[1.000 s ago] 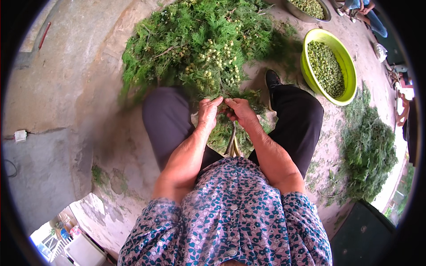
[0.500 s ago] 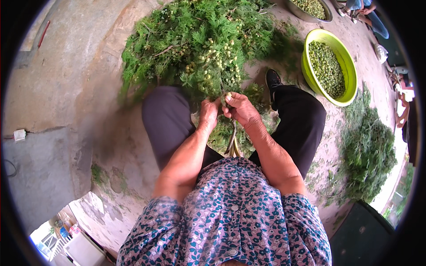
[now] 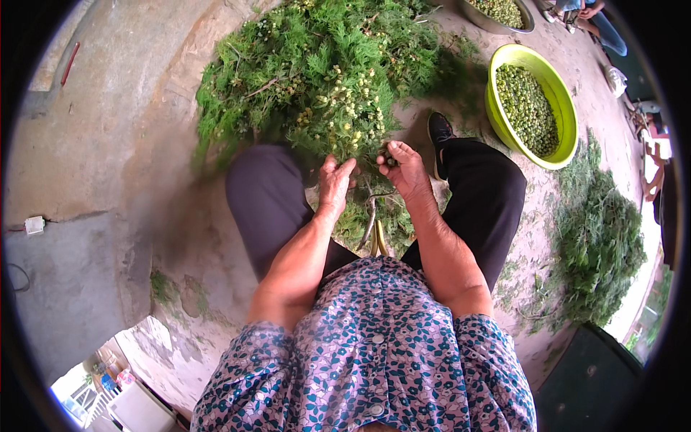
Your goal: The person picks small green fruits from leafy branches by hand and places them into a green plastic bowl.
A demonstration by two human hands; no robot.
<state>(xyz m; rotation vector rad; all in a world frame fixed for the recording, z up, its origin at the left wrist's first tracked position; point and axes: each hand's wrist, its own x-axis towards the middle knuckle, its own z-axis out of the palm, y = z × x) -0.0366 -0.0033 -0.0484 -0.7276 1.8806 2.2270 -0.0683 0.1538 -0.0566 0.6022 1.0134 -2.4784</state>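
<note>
Between my knees, my left hand (image 3: 335, 183) is closed at the near end of a conifer branch (image 3: 348, 119) thick with pale green cones. My right hand (image 3: 406, 171) is a little apart to the right, its fingers curled round several small dark green cones (image 3: 389, 157). Past both hands spreads a large heap of feathery green conifer branches (image 3: 288, 65). Below the hands, a bare woody stem (image 3: 371, 219) points toward my shirt, with more green sprigs under it. My left fingertips are partly lost among the foliage.
A lime-green basin (image 3: 569, 108) of picked cones stands beyond my right knee. Farther off is a metal bowl (image 3: 527, 27), also filled with cones. A second pile of greenery (image 3: 601, 245) lies at the right. Another person's leg (image 3: 612, 36) shows at the far right.
My hands have moved apart, the right one shifting to the right off the branch with cones in its fingers. The left hand stays by the branch.
</note>
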